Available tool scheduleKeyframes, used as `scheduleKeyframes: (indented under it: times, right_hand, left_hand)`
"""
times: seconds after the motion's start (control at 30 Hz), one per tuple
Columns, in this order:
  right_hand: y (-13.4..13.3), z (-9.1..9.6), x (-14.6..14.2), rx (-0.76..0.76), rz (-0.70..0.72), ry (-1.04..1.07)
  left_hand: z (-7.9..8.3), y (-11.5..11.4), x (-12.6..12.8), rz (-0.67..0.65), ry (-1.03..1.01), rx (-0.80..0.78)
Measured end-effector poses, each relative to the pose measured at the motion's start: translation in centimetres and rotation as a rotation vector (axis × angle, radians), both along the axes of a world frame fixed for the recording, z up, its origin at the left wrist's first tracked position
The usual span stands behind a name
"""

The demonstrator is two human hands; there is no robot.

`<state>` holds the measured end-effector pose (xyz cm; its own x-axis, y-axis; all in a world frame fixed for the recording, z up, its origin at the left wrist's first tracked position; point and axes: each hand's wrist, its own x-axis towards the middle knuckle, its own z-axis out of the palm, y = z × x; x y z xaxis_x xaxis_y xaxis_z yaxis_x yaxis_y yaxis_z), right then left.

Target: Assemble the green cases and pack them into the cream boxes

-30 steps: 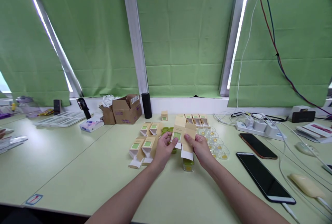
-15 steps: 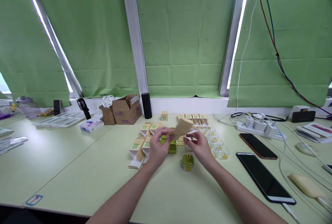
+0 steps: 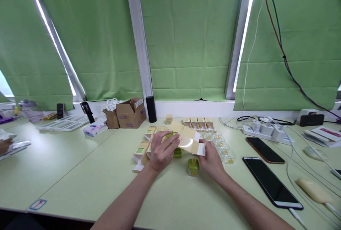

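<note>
Midway across the counter (image 3: 80, 173), both hands hold one kraft carton (image 3: 186, 138) just above the surface, tilted, white end flap to the right. Left hand (image 3: 162, 151): grip pinched on the carton's near-left edge. Right hand (image 3: 212, 158): grip closed on the flap end from below. Green jar (image 3: 193, 166) sits just under it, between the wrists. Folded cartons (image 3: 140, 152) lie left, clear cups (image 3: 225, 150) right, phone (image 3: 271, 182) further right.

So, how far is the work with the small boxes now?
Done, it seems: opened boxes lie at the left, a row of boxes stands at the back. In hand: the left hand and the right hand hold one carton. To do: a green jar and the clear cups stand unboxed.
</note>
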<state>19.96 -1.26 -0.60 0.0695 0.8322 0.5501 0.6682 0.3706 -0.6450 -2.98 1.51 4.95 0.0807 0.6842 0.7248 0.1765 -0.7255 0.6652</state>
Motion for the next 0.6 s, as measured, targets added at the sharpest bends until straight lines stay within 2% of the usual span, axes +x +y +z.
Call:
scheduleKeyframes:
  times: [0.17, 0.3, 0.4, 0.5, 0.6]
  right_hand:
    - [-0.1, 0.0, 0.0, 0.029, -0.012, -0.052]
    - [-0.1, 0.2, 0.1, 0.044, 0.021, -0.041]
    - [-0.2, 0.4, 0.0, 0.03, 0.031, -0.04]
    - [-0.5, 0.7, -0.2, 0.021, 0.053, -0.036]
    - [-0.9, 0.9, -0.5, 0.02, 0.061, -0.029]
  left_hand:
    - [-0.4, 0.9, 0.3, 0.071, -0.049, 0.025]
    - [0.0, 2.7, 0.6, 0.245, -0.135, -0.025]
    - [0.8, 5.1, 0.7, 0.348, -0.158, -0.174]
    - [1.5, 8.4, 1.1, 0.377, -0.101, -0.38]
    - [1.7, 11.9, 1.8, 0.392, -0.03, -0.486]
